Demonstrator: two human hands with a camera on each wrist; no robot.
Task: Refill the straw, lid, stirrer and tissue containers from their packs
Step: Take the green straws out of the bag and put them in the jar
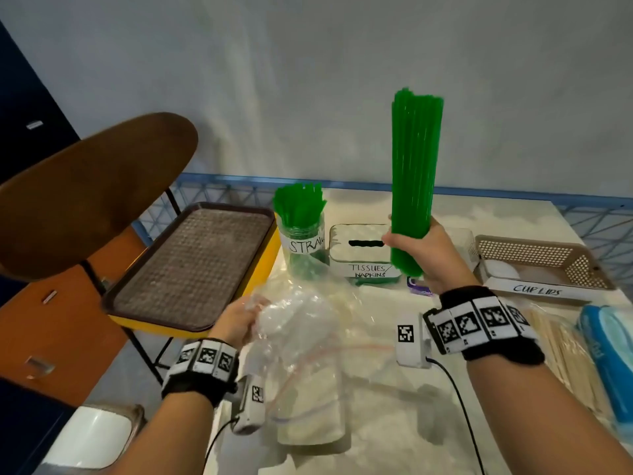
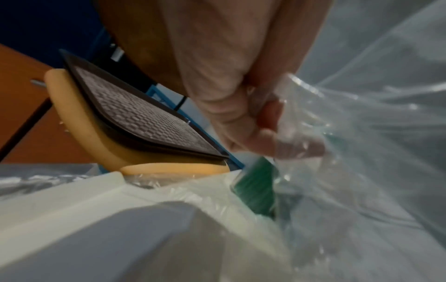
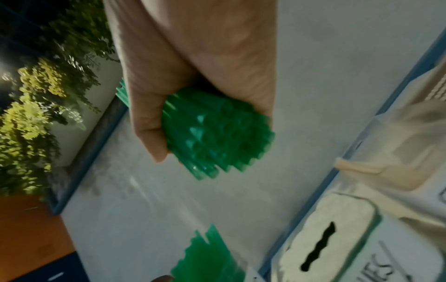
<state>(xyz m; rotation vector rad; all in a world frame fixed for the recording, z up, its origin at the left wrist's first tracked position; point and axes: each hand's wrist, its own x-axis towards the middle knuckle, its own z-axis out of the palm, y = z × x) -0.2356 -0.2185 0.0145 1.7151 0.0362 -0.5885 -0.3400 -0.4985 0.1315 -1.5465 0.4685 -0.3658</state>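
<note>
My right hand [image 1: 416, 250] grips a thick bundle of green straws [image 1: 414, 173] near its lower end and holds it upright above the tissue box [image 1: 363, 250]. The right wrist view shows the bundle of green straws [image 3: 217, 137] end-on inside my right hand [image 3: 193, 106]. A clear jar labelled STRAWS [image 1: 303, 243], partly filled with green straws, stands left of the box. My left hand [image 1: 241, 318] pinches the crumpled clear plastic straw pack [image 1: 301, 323], which hangs limp over the table. The left wrist view shows my left hand [image 2: 263, 122] bunching the plastic pack [image 2: 362, 152].
A brown tray [image 1: 191, 265] lies on a yellow stool at the left, beside a chair back [image 1: 89, 190]. A beige basket labelled CUP LIDS [image 1: 544, 265] stands at the right. Wooden stirrers [image 1: 568, 344] and a blue tissue pack [image 1: 609, 354] lie near the right edge.
</note>
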